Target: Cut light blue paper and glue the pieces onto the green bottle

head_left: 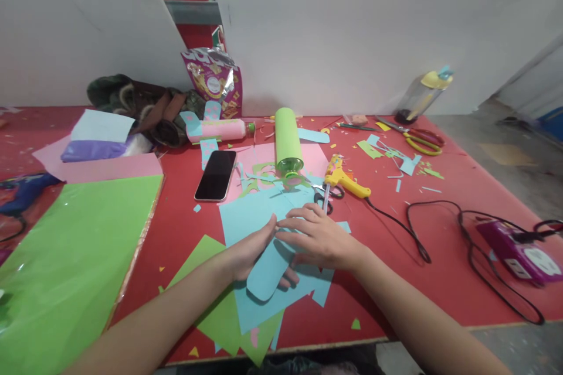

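A rounded strip of light blue paper lies across my left hand, whose thumb is up along its edge and whose fingers show beneath it. Over the strip's upper end bend the fingers of my right hand, gripping it and hiding that part. Below both hands is a larger blue paper sheet, overlapping green paper on the red table. Just beyond lie a green-wrapped bottle, black-handled scissors and a yellow glue gun with a glue stick in its back.
A phone and a pink-wrapped bottle with blue paper pieces lie left of centre. A purple power box and black cord occupy the right side. Red-and-yellow-handled scissors and a clear bottle are farther back. Green sheets cover the left.
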`<state>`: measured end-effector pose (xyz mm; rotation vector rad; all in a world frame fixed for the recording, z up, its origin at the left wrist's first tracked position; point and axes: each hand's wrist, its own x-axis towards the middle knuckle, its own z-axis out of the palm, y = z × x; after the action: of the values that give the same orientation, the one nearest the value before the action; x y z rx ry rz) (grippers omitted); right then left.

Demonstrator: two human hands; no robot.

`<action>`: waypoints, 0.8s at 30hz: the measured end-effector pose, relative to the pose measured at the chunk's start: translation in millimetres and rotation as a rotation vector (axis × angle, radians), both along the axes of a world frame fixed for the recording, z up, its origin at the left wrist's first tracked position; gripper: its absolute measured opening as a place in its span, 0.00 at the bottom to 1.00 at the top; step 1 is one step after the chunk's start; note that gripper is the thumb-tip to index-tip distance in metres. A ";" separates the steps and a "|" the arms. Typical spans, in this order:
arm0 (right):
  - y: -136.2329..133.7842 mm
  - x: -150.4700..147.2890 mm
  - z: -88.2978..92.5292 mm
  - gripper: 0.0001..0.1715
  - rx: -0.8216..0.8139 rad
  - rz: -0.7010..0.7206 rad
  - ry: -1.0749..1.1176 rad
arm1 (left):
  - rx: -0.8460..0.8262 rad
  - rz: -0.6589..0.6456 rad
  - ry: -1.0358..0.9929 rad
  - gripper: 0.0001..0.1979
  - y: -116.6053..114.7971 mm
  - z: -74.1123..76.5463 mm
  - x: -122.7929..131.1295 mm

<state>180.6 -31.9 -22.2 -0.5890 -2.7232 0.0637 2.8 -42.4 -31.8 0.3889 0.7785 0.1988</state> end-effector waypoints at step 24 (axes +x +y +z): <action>0.3 -2.8 -2.9 0.19 -0.228 0.077 0.127 | 0.045 -0.019 -0.043 0.38 3.1 -3.1 -3.5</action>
<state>177.9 -31.6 -25.0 -0.5215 -2.6324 0.4213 -0.7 -39.2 -34.9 0.4331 0.7283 0.2071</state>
